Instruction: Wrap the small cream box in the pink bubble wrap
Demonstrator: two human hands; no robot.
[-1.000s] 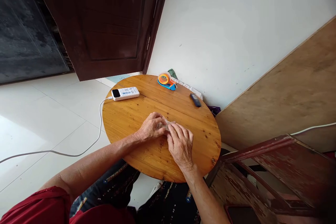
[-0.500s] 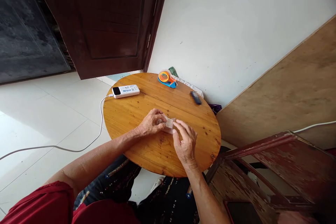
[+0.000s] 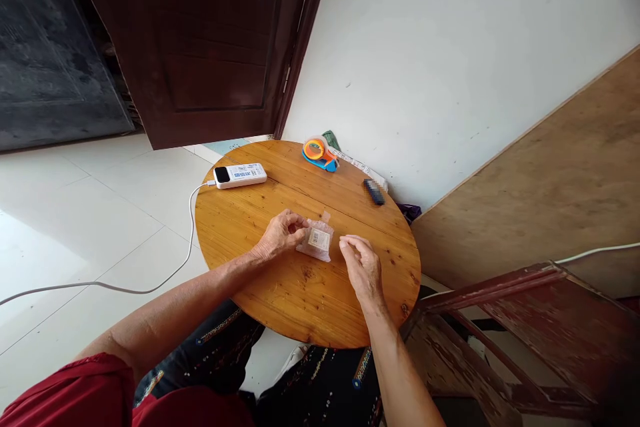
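A small bubble-wrapped packet [image 3: 321, 250] lies flat on the round wooden table [image 3: 280, 293], a pale printed label showing through its clear wrap. A short strip of clear tape [image 3: 326, 216] sticks out beyond its far edge. My left hand [image 3: 286, 235] is at the packet's left side, fingers curled and the fingertips closed at its upper left edge. To the right of the packet, apart from it, my right hand [image 3: 363, 263] hovers with thumb and fingers drawn together. Whether anything is pinched there is too small to make out.
An orange and blue tape dispenser [image 3: 320, 153] stands at the table's back edge. A white device [image 3: 241, 175] with a cable [image 3: 145, 291] sits at the back left. A dark blurred object [image 3: 373, 191] lies at the back right. A worn wooden chair [image 3: 500, 333] stands at right.
My right hand has drawn away from the packet to the right, its fingers now closer together. My left hand has shifted left, uncovering more of the packet and its label.
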